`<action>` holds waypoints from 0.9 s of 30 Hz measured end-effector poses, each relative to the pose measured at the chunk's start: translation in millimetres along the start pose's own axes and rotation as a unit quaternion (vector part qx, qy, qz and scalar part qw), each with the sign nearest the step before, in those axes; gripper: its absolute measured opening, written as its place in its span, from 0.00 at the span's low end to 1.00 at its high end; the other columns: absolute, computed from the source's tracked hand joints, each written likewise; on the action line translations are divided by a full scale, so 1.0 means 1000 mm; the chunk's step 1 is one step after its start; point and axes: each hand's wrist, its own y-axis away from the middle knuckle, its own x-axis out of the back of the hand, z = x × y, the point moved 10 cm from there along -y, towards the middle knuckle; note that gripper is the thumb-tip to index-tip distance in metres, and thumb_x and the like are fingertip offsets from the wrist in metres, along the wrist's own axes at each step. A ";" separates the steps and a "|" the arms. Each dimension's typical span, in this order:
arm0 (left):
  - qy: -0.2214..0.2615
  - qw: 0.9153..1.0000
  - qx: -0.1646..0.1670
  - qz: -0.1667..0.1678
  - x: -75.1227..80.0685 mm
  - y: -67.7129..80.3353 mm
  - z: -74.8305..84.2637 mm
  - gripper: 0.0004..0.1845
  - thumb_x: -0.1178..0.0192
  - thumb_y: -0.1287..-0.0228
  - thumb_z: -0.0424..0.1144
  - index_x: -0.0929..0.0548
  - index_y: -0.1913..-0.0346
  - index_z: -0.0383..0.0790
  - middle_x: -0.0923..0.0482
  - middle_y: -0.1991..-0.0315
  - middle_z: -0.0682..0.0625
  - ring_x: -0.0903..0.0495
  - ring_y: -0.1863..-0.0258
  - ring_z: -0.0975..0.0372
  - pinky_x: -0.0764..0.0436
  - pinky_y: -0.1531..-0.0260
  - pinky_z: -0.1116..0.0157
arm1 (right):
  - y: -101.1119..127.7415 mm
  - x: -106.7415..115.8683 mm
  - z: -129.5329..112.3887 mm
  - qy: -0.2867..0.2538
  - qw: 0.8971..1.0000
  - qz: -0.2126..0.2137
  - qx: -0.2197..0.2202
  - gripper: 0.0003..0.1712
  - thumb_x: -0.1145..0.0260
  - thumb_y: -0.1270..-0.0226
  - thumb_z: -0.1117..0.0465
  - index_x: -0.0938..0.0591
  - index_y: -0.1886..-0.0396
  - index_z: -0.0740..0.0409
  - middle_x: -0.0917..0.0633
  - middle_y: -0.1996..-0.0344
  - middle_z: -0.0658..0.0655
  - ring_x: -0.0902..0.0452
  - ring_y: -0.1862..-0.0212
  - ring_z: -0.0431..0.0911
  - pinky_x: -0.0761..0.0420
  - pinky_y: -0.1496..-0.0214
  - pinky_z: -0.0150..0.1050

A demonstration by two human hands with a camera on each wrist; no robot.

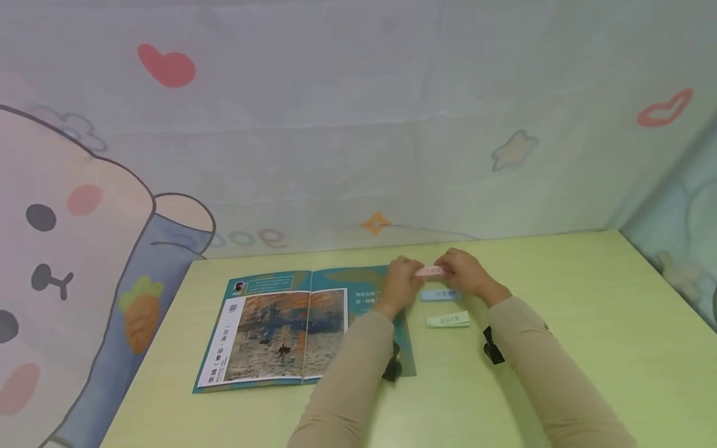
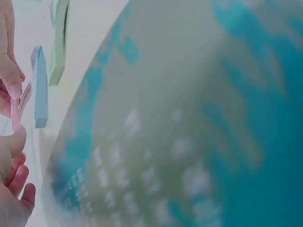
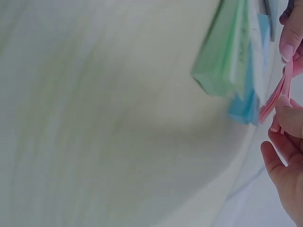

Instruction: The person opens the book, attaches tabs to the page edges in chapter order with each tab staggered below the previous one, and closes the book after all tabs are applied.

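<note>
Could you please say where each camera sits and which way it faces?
Head: on the head, facing forward and down at the yellow-green table; left hand, right hand and beige sleeves show.
Left wrist: worn there, looking across the teal printed booklet; both hands show at the left edge.
Right wrist: worn there, looking across the table; both hands show at the right edge.
Wrist views share the rectangular pink paper pad, blue paper pad and green paper pad.

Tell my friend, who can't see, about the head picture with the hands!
A left hand and a right hand pinch a pink pad. Nearer the viewer, a blue pad and a green pad lie on a yellow-green table; to the left, an open booklet shows a painting.
</note>
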 end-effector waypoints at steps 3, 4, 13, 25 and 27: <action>-0.014 1.000 0.002 -0.012 0.003 -0.003 -0.001 0.09 0.39 0.41 0.32 0.17 0.58 0.33 0.22 0.64 0.42 0.26 0.63 0.53 0.26 0.62 0.63 | -0.003 0.003 -0.001 0.002 1.000 -0.015 -0.010 0.08 0.36 0.45 0.76 0.18 0.64 0.71 0.20 0.70 0.62 0.24 0.64 0.56 0.22 0.58 0.52; -0.016 1.000 0.007 -0.019 0.004 -0.004 -0.002 0.10 0.39 0.40 0.33 0.17 0.57 0.34 0.23 0.63 0.43 0.26 0.63 0.54 0.26 0.62 0.63 | -0.004 0.004 -0.001 0.003 1.000 -0.019 -0.011 0.08 0.37 0.44 0.76 0.18 0.63 0.71 0.20 0.70 0.62 0.24 0.64 0.56 0.23 0.58 0.52; -0.030 0.998 0.002 -0.051 0.017 -0.009 0.003 0.13 0.38 0.39 0.37 0.18 0.53 0.35 0.20 0.59 0.45 0.24 0.57 0.55 0.25 0.55 0.63 | -0.007 0.022 -0.017 0.011 1.000 -0.021 0.012 0.08 0.38 0.40 0.74 0.18 0.61 0.71 0.21 0.68 0.62 0.24 0.63 0.56 0.23 0.58 0.51; -0.018 0.997 -0.031 -0.069 0.042 -0.001 0.020 0.13 0.37 0.40 0.39 0.18 0.54 0.37 0.20 0.59 0.48 0.23 0.57 0.57 0.26 0.54 0.64 | 0.001 0.041 -0.041 -0.003 0.999 0.004 0.053 0.10 0.36 0.42 0.73 0.18 0.59 0.68 0.21 0.67 0.59 0.26 0.65 0.52 0.24 0.61 0.48; -0.014 0.997 -0.034 -0.069 0.046 0.002 0.022 0.13 0.37 0.39 0.39 0.18 0.54 0.37 0.19 0.59 0.48 0.23 0.56 0.56 0.26 0.54 0.64 | 0.002 0.043 -0.045 -0.007 0.998 0.006 0.060 0.10 0.35 0.42 0.73 0.18 0.60 0.68 0.21 0.67 0.59 0.27 0.65 0.51 0.24 0.61 0.48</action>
